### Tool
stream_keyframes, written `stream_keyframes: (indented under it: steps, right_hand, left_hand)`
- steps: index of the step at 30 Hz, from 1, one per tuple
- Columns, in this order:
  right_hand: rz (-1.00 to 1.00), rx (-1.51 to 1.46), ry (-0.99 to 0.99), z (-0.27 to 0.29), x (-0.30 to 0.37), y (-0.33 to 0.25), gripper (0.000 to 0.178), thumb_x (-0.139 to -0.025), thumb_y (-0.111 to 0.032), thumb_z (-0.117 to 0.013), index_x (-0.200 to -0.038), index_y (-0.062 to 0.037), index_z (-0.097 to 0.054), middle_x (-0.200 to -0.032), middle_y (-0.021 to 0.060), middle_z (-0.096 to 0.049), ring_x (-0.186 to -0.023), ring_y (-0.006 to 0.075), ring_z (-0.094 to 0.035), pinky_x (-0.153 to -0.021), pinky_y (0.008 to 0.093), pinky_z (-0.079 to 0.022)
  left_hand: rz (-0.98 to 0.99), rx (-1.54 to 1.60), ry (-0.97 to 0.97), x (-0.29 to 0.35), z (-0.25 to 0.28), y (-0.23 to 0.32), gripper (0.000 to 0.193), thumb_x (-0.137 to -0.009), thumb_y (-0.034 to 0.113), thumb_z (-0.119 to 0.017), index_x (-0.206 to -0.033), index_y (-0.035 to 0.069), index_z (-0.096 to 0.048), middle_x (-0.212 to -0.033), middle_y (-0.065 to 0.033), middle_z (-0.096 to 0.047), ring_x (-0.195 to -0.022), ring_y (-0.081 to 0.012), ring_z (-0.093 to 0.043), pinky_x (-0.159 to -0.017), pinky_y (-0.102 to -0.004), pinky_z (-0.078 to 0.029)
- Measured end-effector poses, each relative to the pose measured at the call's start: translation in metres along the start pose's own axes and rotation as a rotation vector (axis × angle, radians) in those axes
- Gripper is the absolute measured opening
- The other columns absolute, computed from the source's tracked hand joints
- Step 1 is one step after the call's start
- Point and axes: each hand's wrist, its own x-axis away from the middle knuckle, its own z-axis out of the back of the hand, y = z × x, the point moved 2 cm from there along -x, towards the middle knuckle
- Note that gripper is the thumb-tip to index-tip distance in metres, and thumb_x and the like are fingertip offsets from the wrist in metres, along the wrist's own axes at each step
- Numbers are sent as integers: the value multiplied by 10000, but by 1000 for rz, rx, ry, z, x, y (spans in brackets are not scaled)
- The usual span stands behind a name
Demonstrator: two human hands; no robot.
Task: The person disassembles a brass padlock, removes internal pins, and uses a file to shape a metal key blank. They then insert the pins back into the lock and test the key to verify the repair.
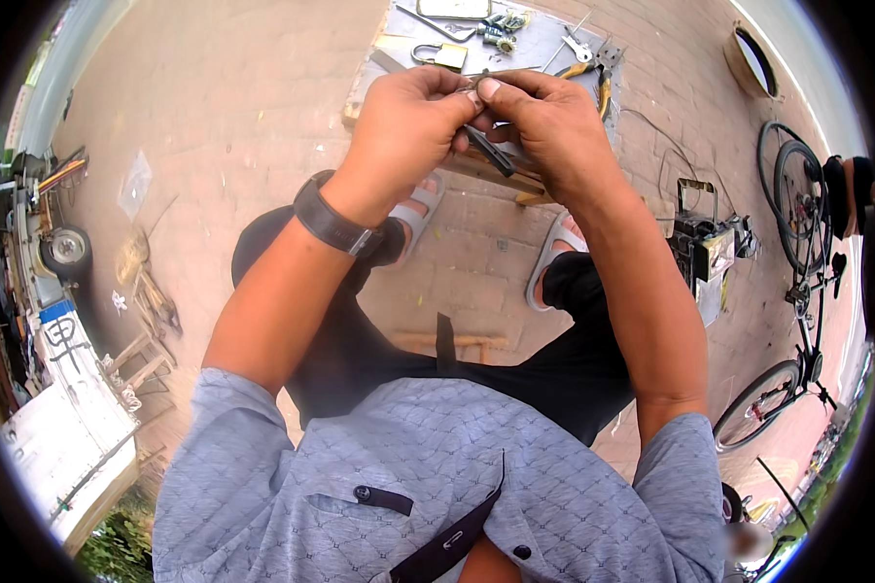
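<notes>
My left hand [413,112] and my right hand [549,117] meet fingertip to fingertip over the near edge of a small worktable [396,41]. Both are closed in a pinch around a small dark piece [480,84], mostly hidden by the thumbs. Below the fingers a narrow black bar [490,152] sticks out at a slant; whether it joins the small piece I cannot tell. Just beyond my left hand lies a brass-coloured padlock [442,56] with its shackle to the left. Pliers with yellow-and-black handles [605,73] rest beyond my right hand.
Metal lock parts [501,34] and a key-shaped piece [577,44] lie on the tabletop. Right of it stands a small machine [700,248] with a cable, and farther right a bicycle [797,282]. A wheeled cart [63,253] and white board [73,418] are at left.
</notes>
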Motion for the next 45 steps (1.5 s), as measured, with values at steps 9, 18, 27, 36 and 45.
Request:
stream_keyframes:
  steps: [9,18,27,36,45]
  right_hand:
    - [69,-223,215,46,-7,11,292,-983,-124,-709,-1154,112,-721,-1010,123,-752,-891,149,-709,-799,265,-583]
    - [24,-275,155,73,2,-7,331,-1051,-128,-608,-1278,111,-574,-998,164,-728,-773,172,-724,-665,275,-626]
    - [35,-285,155,77,7,2,340,-1042,-127,-621,-1297,97,-599,-913,95,-705,-659,92,-618,-558,240,-522]
    - [48,-262,107,74,10,-5,294,-1025,-124,-664,-1270,38,-687,-886,67,-701,-633,61,-598,-563,227,-529]
    - [62,-275,68,74,14,-10,276,-1026,-139,-670,-1237,35,-708,-894,72,-706,-645,74,-605,-588,233,-541]
  left_hand:
    - [39,-353,-162,-24,-22,29,232,-956,135,-736,-1097,-49,-741,-906,-87,-778,-687,-88,-672,-591,-241,-548]
    - [-522,-1125,-39,-103,37,-4,401,-847,113,-821,-1233,40,-744,-1140,-133,-701,-1004,-230,-683,-866,-359,-559]
    - [-473,-1030,-231,-123,44,-14,376,-904,82,-794,-1272,43,-730,-1115,-97,-693,-1011,-218,-671,-903,-349,-546]
    - [-389,-854,-168,-108,35,2,362,-1078,277,-640,-1291,-6,-713,-1054,-80,-752,-953,-148,-682,-891,-311,-548]
    - [-384,-294,-343,-81,0,14,369,-1106,255,-587,-1348,-15,-655,-1129,-141,-754,-1033,-239,-755,-906,-351,-629]
